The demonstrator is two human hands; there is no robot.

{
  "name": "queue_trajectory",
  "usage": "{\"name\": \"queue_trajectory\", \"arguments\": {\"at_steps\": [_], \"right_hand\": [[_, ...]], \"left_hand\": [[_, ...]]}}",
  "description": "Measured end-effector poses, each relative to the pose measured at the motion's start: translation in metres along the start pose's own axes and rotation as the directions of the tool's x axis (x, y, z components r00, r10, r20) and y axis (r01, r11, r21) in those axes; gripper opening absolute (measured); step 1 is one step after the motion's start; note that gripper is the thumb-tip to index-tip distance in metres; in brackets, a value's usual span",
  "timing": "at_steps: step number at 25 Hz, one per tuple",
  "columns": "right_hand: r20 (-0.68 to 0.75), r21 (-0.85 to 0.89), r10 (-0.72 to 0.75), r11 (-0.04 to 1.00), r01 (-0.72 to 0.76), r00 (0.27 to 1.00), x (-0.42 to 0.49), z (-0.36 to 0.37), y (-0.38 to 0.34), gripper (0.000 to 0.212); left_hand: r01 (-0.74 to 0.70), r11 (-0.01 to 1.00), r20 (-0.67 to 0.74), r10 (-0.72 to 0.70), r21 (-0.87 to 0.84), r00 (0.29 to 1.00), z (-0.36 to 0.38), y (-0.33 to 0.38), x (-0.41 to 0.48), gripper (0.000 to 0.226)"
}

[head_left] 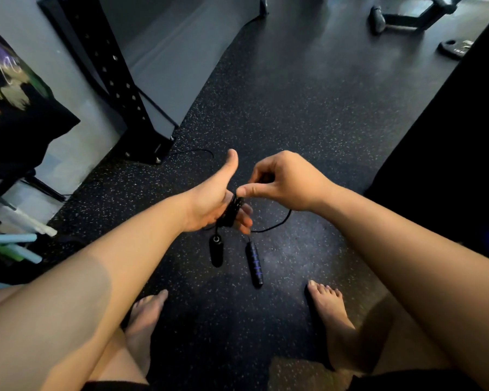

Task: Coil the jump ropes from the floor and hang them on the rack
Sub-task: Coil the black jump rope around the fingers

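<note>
A thin black jump rope [232, 211] is wound in several tight turns around the outstretched fingers of the left hand [209, 204], which is held flat and relaxed with the thumb pointing up, so the coil sits on the fingers rather than in a closed fist. Right at the top of that coil the right hand [285, 182] pinches the rope between thumb and curled forefinger. From the pinch a slack loop of rope runs out to the right and curves back under the left fingers.

Directly below the grip hang the two handles: a plain black handle [216, 252] on the left side, and a longer black handle with blue rings [254, 265] beside it.

Under them lies the dark speckled rubber floor [294, 108], with the person's bare feet [144, 320] nearer the camera on either side. Beyond and left of the hands stands a black perforated steel rack upright [116, 83], with a thin black cord [195, 151] lying on the floor just by its bolted foot. Far left of the grip lie pale blue and green foam tubes [12, 241].
</note>
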State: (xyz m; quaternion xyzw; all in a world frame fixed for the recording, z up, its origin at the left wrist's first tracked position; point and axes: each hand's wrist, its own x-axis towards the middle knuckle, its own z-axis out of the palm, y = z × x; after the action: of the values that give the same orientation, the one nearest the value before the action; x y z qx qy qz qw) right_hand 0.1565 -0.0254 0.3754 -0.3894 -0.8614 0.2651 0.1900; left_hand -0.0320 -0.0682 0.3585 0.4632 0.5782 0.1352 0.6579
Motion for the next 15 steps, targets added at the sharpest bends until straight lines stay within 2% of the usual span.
{"name": "queue_trajectory", "arguments": {"at_steps": [3,7,9,12,15], "right_hand": [[0.002,0.064,0.018,0.998,-0.018,1.000,0.000,-0.002,0.016,0.032],[0.007,0.259,0.092,0.962,-0.090,0.996,-0.002,0.014,0.034,0.049],[0.045,0.303,0.150,0.940,-0.157,0.988,-0.004,0.022,0.039,0.054],[0.185,0.346,0.227,0.896,-0.279,0.956,-0.010,0.039,0.042,0.053],[0.363,0.185,0.252,0.924,-0.334,0.897,-0.014,0.052,0.041,0.039]], "left_hand": [[-0.021,0.999,0.156,0.024,-0.025,0.988,0.004,0.006,-0.007,0.124],[-0.108,0.959,0.231,0.171,-0.262,0.958,0.003,0.011,-0.013,0.119],[-0.168,0.901,0.199,0.265,-0.401,0.944,0.000,0.011,-0.014,0.121],[-0.255,0.792,0.120,0.379,-0.554,0.917,-0.003,0.013,-0.019,0.121],[-0.329,0.665,-0.024,0.423,-0.670,0.906,-0.007,0.013,-0.022,0.121]]}}
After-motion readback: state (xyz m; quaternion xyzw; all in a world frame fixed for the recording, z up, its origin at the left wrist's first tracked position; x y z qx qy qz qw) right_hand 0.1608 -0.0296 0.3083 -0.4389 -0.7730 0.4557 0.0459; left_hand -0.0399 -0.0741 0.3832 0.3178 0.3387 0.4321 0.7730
